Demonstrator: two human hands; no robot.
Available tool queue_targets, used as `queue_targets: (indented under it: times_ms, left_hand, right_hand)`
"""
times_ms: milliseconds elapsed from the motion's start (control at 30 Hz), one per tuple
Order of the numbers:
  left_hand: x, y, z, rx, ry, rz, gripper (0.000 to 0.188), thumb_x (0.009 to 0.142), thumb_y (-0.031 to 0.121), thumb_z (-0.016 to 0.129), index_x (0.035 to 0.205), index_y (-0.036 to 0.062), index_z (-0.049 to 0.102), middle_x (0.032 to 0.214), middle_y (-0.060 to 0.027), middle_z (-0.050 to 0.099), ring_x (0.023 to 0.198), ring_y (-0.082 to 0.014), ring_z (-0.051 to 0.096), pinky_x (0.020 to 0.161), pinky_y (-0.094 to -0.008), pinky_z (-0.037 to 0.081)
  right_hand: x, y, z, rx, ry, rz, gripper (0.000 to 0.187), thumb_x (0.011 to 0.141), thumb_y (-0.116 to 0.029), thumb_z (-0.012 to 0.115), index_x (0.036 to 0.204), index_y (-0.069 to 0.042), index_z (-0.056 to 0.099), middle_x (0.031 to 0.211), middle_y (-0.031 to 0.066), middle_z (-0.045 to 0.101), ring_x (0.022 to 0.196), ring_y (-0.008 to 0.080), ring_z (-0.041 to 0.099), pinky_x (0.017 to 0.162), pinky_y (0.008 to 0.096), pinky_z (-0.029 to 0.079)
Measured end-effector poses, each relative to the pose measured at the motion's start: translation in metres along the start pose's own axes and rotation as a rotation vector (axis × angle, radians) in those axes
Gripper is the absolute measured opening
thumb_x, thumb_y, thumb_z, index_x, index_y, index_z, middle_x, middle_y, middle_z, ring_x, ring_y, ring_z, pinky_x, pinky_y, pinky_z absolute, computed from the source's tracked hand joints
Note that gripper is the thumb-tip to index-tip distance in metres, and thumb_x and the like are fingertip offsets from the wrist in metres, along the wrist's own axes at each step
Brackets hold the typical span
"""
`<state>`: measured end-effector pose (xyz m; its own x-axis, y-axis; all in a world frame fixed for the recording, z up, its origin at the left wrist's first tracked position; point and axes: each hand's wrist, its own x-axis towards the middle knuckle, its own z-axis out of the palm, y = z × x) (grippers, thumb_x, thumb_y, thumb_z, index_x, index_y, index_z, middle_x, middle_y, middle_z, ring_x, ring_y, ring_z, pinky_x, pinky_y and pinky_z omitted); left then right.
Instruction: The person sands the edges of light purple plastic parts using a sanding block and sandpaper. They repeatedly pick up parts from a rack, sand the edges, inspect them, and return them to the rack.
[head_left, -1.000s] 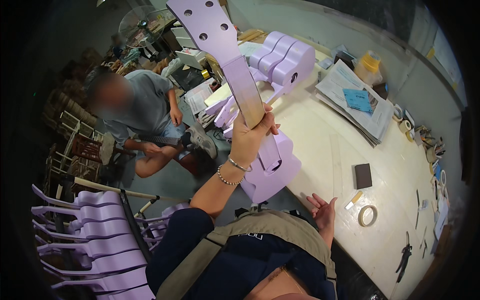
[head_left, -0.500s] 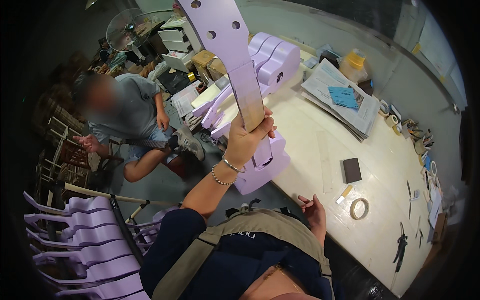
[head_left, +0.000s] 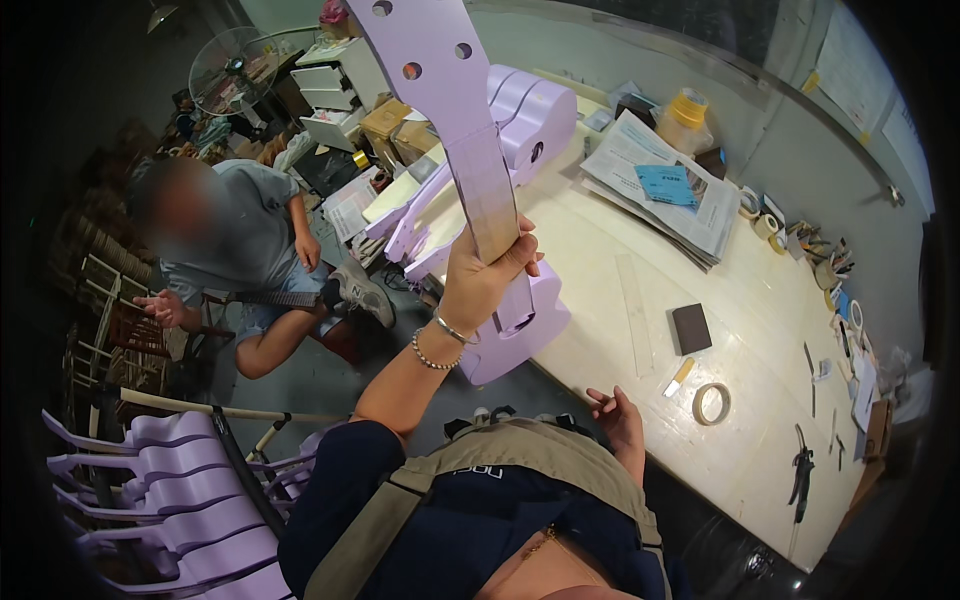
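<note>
Two bare hands show, and only one is holding something. The left hand is closed firmly around the neck of a small purple guitar, the thumb pressed across it. The guitar tilts up in front of the person, its holed head at the top and its body below the fist, by the near edge of a pale table. The right hand is empty, fingers loosely curled, beside that same edge and well apart from the brown block and the tape roll.

Compared with a second ago, the grip on the neck is the same, while the table and its items sit further left in view. A seated co-worker, who had one hand on a dark strip across the lap, now has that hand lifted out to the side.

The top of the guitar's head is cut off by the upper edge. The left hand and wrist cover part of its body. Whether that body touches the table, or the right hand does, is hard to tell.
</note>
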<state>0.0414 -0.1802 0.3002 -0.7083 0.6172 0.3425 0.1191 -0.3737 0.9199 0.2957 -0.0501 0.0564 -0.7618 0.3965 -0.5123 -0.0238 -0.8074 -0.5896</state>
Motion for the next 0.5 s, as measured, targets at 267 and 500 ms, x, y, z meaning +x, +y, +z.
queue_targets:
  times_ms: [267, 500]
  left_hand:
    - [0.031, 0.010, -0.020, 0.012, -0.313, -0.220, 0.028, 0.089, 0.027, 0.059, 0.095, 0.0012, 0.051, 0.070, -0.0058, 0.056, 0.060, -0.0145, 0.057, 0.062, -0.0301, 0.049]
    - [0.011, 0.006, -0.031, 0.261, -0.645, -0.649, 0.058, 0.083, 0.056, 0.054, 0.083, -0.0025, 0.051, 0.064, -0.0088, 0.055, 0.047, -0.0179, 0.058, 0.044, -0.0283, 0.046]
  right_hand:
    - [0.000, -0.016, 0.021, -0.194, 0.018, -0.058, 0.042, 0.092, -0.034, 0.050, 0.062, -0.006, 0.058, 0.105, 0.0185, 0.063, 0.081, 0.0221, 0.060, 0.071, 0.0301, 0.047]
    - [-0.027, -0.097, 0.110, -0.462, 0.170, -0.957, 0.038, 0.099, -0.026, 0.033, 0.126, -0.002, 0.045, 0.122, 0.0124, 0.053, 0.109, 0.0190, 0.050, 0.089, 0.0321, 0.043]
